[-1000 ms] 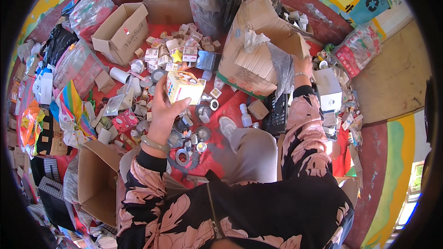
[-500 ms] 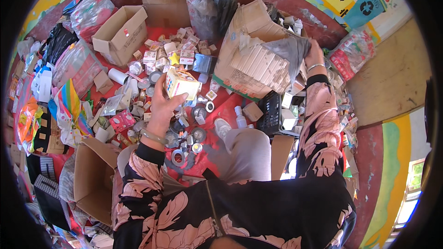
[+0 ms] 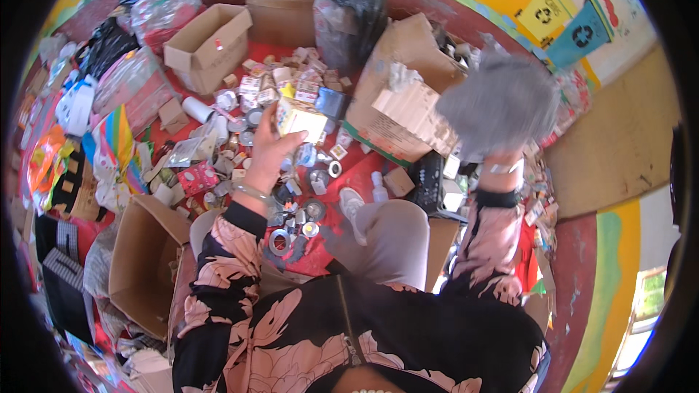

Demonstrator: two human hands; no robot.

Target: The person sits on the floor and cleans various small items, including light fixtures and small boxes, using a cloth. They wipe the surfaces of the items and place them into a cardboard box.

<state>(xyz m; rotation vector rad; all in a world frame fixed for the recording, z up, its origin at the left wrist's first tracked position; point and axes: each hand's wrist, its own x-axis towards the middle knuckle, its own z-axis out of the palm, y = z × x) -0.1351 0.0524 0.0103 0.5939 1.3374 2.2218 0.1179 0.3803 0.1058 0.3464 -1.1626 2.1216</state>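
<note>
My left hand is closed around a small white-and-yellow box, thumb along its near side, above the scattered items on the floor. At the right, a crumpled grey sheet, cloth or plastic, hangs lifted and smeared by motion. My right hand grips it; the sheet hides the fingers, and only the back of the hand near the bracelet shows. Just left of the sheet, a large torn cardboard box leans with its top open and pale folded card at its mouth.
Small boxes, tape rolls and jars litter the red floor. A black crate stands by my knee. An open carton is at my left, another carton farther off. A black plastic bag rises at the back.
My right hand has pulled the grey sheet up off the torn cardboard box and toward me. My left hand still holds the small box, in nearly the same place. The view has shifted slightly.
</note>
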